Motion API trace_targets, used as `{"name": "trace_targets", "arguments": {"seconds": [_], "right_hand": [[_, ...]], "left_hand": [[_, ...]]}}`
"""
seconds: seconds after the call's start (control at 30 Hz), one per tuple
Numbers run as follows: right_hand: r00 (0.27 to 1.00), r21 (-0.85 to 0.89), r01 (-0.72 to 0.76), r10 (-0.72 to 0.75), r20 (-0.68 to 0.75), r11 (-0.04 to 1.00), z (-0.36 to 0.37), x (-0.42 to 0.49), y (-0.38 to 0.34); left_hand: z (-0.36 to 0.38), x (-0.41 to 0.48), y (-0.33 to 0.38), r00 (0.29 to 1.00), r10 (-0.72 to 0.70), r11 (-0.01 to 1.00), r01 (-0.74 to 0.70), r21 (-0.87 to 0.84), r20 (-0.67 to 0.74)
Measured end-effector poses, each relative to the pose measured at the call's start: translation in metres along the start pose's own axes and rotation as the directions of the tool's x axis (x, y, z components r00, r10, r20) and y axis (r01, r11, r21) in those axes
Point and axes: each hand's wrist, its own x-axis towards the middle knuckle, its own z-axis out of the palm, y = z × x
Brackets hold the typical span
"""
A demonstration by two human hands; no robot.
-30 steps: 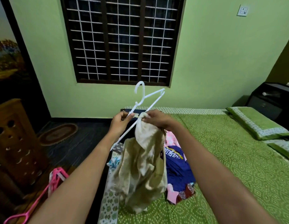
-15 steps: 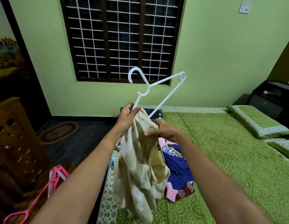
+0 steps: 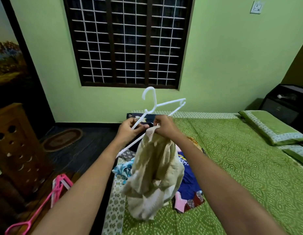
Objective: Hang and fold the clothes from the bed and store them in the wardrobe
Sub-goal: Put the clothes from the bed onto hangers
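Left grip (image 3: 130, 128): fingers curled round one arm of the white hanger (image 3: 161, 105), which is tilted.
Right grip (image 3: 164, 126): pinching the top of the cream garment (image 3: 155, 175) at the hanger; the garment dangles over the bed (image 3: 240, 167) edge.
Behind the garment: clothes heap (image 3: 189, 184) on the bed.
Floor, left: pink hangers (image 3: 59, 185).

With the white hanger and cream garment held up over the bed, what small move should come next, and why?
Probably the right hand should draw the top of the cream garment over one arm of the white hanger, which the left hand grips below the hook. The garment hangs bunched from the right fingers and does not look seated on the hanger yet.
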Motion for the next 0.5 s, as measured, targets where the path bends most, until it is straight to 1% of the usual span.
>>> {"name": "trace_targets", "arguments": {"seconds": [0.1, 0.17, 0.27, 0.3, 0.33, 0.37, 0.4, 0.43, 0.5], "right_hand": [[0.998, 0.002, 0.049, -0.049, -0.036, 0.999, 0.007, -0.002, -0.013], [0.995, 0.015, 0.082, -0.081, -0.051, 0.997, 0.008, -0.004, -0.013], [0.987, 0.022, 0.135, -0.133, -0.089, 0.991, 0.006, -0.006, 0.0], [0.984, -0.024, 0.146, -0.148, -0.1, 0.989, 0.007, -0.007, 0.006], [0.979, -0.114, 0.16, -0.172, -0.107, 0.981, 0.008, -0.01, 0.013], [0.965, -0.24, 0.197, -0.232, -0.123, 0.95, 0.009, -0.014, 0.022], [0.947, -0.369, 0.239, -0.3, -0.116, 0.898, 0.011, -0.018, 0.031], [0.936, -0.444, 0.267, -0.341, -0.094, 0.855, 0.013, -0.022, 0.04], [0.935, -0.463, 0.308, -0.355, -0.016, 0.831, 0.014, -0.031, 0.055]], "left_hand": [[0.005, -0.006, 0.0, 0.997, -0.01, 1.0, 0.01, -0.008, 0.072], [0.005, -0.008, -0.002, 0.996, -0.003, 1.0, 0.003, 0.001, 0.087], [0.003, -0.007, -0.006, 0.999, -0.005, 1.0, 0.005, 0.014, 0.032], [0.002, -0.007, -0.006, 1.0, -0.015, 1.0, 0.015, -0.007, -0.01], [0.002, -0.008, -0.005, 0.998, -0.03, 0.999, 0.028, -0.034, -0.055], [0.002, -0.009, -0.004, 0.994, -0.049, 0.997, 0.043, -0.067, -0.094], [0.001, -0.009, -0.002, 0.99, -0.065, 0.994, 0.053, -0.098, -0.124], [0.0, -0.009, 0.0, 0.986, -0.078, 0.991, 0.06, -0.12, -0.147], [-0.003, -0.008, 0.007, 0.979, -0.106, 0.986, 0.081, -0.145, -0.175]]}}
